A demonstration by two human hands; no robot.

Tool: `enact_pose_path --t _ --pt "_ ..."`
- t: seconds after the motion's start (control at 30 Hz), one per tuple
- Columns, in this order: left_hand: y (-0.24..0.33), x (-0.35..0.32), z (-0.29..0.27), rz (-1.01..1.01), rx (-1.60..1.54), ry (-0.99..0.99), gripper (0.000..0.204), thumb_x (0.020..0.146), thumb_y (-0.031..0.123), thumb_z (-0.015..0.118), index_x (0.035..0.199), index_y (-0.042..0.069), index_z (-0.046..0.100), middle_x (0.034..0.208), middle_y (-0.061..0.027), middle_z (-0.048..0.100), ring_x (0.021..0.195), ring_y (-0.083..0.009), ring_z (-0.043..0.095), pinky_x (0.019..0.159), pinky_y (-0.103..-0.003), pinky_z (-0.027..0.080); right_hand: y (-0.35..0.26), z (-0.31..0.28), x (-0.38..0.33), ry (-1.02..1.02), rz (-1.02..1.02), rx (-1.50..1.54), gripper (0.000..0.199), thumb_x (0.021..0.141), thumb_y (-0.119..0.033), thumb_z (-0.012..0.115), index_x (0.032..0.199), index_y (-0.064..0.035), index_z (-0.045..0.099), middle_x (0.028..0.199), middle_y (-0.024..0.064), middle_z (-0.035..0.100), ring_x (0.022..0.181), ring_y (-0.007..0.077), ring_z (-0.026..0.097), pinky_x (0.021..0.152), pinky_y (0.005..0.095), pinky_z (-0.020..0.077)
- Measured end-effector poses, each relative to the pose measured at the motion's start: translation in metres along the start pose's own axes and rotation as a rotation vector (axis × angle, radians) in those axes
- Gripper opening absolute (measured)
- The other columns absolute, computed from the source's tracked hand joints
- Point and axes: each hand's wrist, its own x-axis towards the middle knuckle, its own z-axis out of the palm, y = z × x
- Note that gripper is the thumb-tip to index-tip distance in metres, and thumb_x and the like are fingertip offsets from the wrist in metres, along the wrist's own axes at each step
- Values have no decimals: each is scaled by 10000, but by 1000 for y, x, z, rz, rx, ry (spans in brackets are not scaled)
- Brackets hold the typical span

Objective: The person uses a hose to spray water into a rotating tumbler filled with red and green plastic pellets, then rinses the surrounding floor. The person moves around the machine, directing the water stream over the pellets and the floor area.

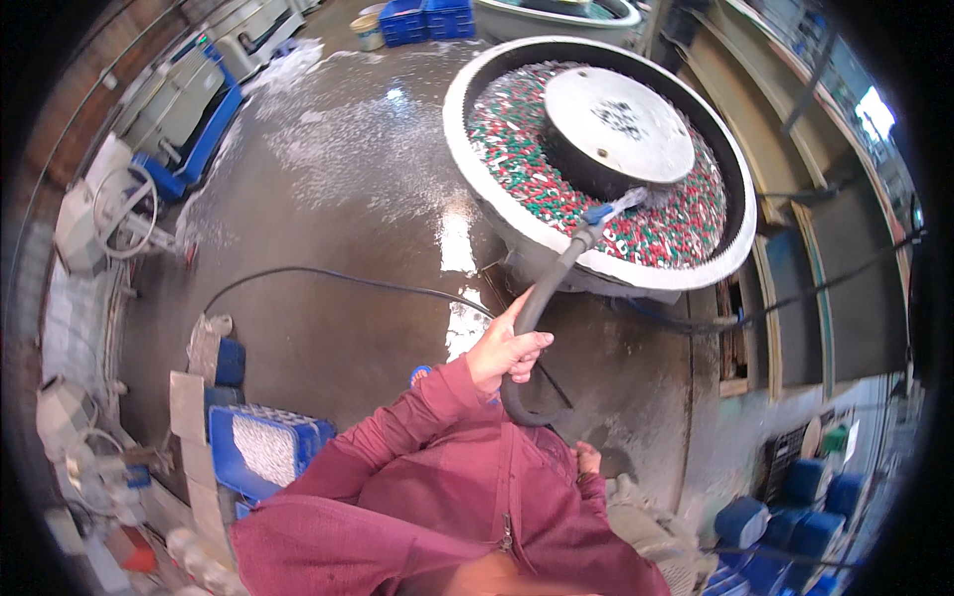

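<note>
Beside broad wet floor (328,228), left hand (507,353) holds hose (554,283) across tub rim (456,119).

Ahead and to the right, a round tub (455,129), with pellets (507,129) ringed around the lid (636,154) at its middle (a few more on top of the lid). From the left hand (512,348), up over the near rim, a hose (547,288). Beyond, crates (402,25), with a bucket (368,35) just to their left. Far right, panels (855,288); nearer on that side, jugs (740,521). Near left, a basket (223,447) with small pieces (263,447) inside.
</note>
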Motion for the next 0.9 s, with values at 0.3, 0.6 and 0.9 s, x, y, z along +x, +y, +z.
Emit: enact_pose_path --t 0.3,0.6,0.9 --pt "26 -13 -35 264 -131 180 779 830 35 561 1432 293 138 579 42 354 403 -51 312 380 -231 288 -11 -38 10 -79 -175 -342 210 865 -113 512 1036 -32 604 735 70 634 544 158 573 473 293 472" --pt "23 -28 -52 319 -241 129 802 825 15 539 1442 304 116 572 38 351 412 -47 318 363 -225 292 -93 -22 53 -143 -77 -336 212 850 -73 508 1029 -29 613 749 69 630 585 156 583 518 285 485" --pt "55 -42 -105 364 -144 44 790 825 31 521 1452 273 105 609 30 376 436 -52 335 392 -220 302 -149 66 104 -230 -340 -356 288 806 -9 489 1069 -19 608 813 85 648 673 159 610 624 288 505"
